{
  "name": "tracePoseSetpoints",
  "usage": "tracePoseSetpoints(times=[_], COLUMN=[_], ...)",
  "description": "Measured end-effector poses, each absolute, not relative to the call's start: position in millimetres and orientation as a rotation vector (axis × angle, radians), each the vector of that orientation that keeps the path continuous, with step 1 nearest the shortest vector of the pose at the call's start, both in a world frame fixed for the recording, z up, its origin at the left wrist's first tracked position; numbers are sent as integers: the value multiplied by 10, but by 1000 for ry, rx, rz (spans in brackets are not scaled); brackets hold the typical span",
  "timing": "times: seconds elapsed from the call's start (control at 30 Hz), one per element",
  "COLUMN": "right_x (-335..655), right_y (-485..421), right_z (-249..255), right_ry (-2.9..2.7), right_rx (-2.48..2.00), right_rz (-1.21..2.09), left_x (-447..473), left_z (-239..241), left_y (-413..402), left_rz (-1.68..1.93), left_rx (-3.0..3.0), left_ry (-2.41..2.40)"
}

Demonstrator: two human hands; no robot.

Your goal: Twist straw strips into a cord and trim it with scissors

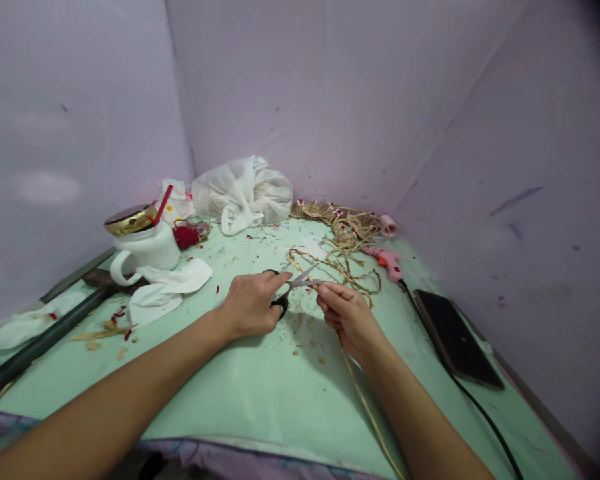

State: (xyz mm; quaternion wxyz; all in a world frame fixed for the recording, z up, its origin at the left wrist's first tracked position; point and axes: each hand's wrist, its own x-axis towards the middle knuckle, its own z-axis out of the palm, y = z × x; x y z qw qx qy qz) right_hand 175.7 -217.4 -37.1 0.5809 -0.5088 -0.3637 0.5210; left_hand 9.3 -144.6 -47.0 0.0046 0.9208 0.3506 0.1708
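Note:
My left hand [253,303] is closed on black-handled scissors [284,303], with fingers at the loops. The blades are spread and point right, towards my right hand [347,317]. That hand is closed, pinching a thin straw-coloured braided cord [359,387] close to the blade tips. One length of the cord hangs from the hand towards the front edge of the table. Beyond both hands lies a loose tangle of similar cord [347,270]. Whether the blades touch the cord between my fingers, I cannot tell.
A hammer [50,340], a white mug [153,250] and white cloths [167,293] are at the left. A plastic bag [245,193] and woven pieces [347,223] lie at the back. A pink glue gun [387,261] and a phone [457,337] are at the right.

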Motion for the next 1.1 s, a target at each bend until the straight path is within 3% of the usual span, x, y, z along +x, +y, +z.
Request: tracePoseSetpoints(times=[1.1], right_x=[1786], right_y=[-2153], right_z=[-498], right_ry=[-962], right_rx=[-1260], right_rz=[1075], left_x=[29], left_z=[-359], left_y=[-1389], left_rz=[324], left_rx=[2851], left_ry=[938])
